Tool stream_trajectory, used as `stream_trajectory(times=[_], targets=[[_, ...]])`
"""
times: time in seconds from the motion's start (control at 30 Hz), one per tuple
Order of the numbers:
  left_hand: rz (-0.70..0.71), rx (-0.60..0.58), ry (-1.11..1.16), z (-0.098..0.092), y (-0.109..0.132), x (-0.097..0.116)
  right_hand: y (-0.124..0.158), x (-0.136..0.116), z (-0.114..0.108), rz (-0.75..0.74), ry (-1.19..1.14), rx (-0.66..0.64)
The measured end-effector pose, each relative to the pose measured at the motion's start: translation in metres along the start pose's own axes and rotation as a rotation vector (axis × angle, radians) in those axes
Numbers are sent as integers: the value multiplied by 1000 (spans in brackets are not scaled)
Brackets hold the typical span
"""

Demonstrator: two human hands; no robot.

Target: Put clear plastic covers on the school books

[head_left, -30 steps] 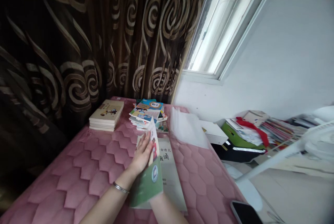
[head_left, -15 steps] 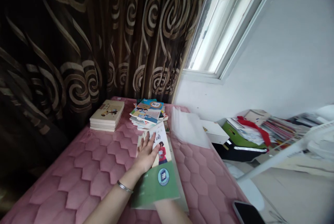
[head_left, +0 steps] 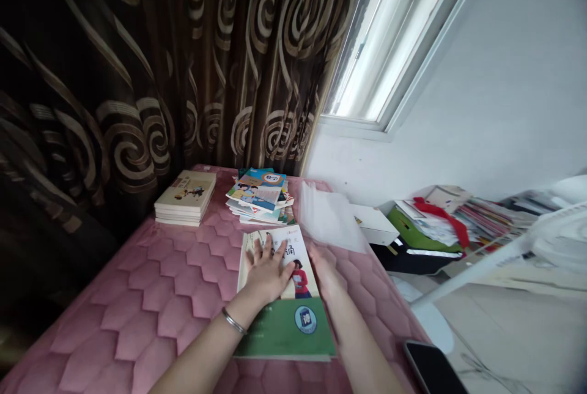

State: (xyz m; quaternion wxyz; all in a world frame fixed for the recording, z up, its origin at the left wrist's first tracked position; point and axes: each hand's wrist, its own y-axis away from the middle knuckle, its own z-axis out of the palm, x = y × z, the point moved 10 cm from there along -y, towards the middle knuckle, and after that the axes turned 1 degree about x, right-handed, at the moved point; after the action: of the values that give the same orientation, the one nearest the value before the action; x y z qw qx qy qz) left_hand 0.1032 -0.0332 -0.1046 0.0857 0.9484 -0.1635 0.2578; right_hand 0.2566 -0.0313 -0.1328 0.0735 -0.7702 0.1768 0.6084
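A softcover book (head_left: 293, 323) with a white and green cover and a figure in red lies on the pink quilted bedspread. Under it, a second pale edge shows along the bottom. My left hand (head_left: 268, 271), a silver bangle at its wrist, rests flat on the upper cover with fingers spread. My right hand (head_left: 323, 268) is set along the book's right edge, fingers stretched forward and slightly blurred, gripping nothing that I can see. Behind the book is an uneven pile of schoolbooks (head_left: 259, 189), a blue one on top. To its left stands a neat stack of cream books (head_left: 186, 195).
Translucent white sheets (head_left: 330, 216) and a white box (head_left: 373, 223) lie at the bed's right side. A phone (head_left: 433, 366) sits near the bed's right edge. Beyond are a green and black bin (head_left: 413, 235) of papers and a white fan (head_left: 486, 259). Curtains (head_left: 220, 63) hang behind.
My right hand has come out from beneath the book to its right edge. The book has settled flat and straighter, now covering the one below. My left hand stays on the cover.
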Motion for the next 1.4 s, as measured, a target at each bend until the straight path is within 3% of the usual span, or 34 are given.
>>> stream_trajectory(times=[0.13, 0.2, 0.33, 0.4, 0.5, 0.67, 0.87, 1.0, 1.07, 1.13, 1.27, 1.33, 1.4], targets=[[23, -1, -72, 13, -1, 5, -1, 10, -9, -40, 124, -32], [25, 52, -111, 9, 0, 1, 0, 11, -12, -79, 233, -7], [-166, 261, -213, -24, 6, -38, 5, 10, -15, -111, 351, 66], [-277, 294, -213, -35, 7, -61, 8, 9, -18, -119, 406, 128], [-304, 293, -174, -39, 3, -78, 13, 7, -20, -140, 464, 204], [-278, 291, -84, -34, -8, -85, 15, 9, -17, -139, 470, 191], [-262, 299, -49, -47, -23, -108, 20, -13, 16, -206, 605, 87], [-306, 331, -124, -60, -16, -119, 21, -18, 43, -166, 845, -21], [-284, 353, -194, -60, -8, -110, 21, -18, 48, -150, 919, -33], [-145, 323, -283, -48, -5, -85, 20, -17, 48, -150, 956, -23], [246, 114, -289, 2, -3, -22, 20, -15, 45, -162, 988, 9], [267, 42, -223, 18, -6, -10, 20, -14, 45, -171, 994, 12], [189, 37, -190, 23, -14, -13, 20, -13, 46, -176, 1007, 11]])
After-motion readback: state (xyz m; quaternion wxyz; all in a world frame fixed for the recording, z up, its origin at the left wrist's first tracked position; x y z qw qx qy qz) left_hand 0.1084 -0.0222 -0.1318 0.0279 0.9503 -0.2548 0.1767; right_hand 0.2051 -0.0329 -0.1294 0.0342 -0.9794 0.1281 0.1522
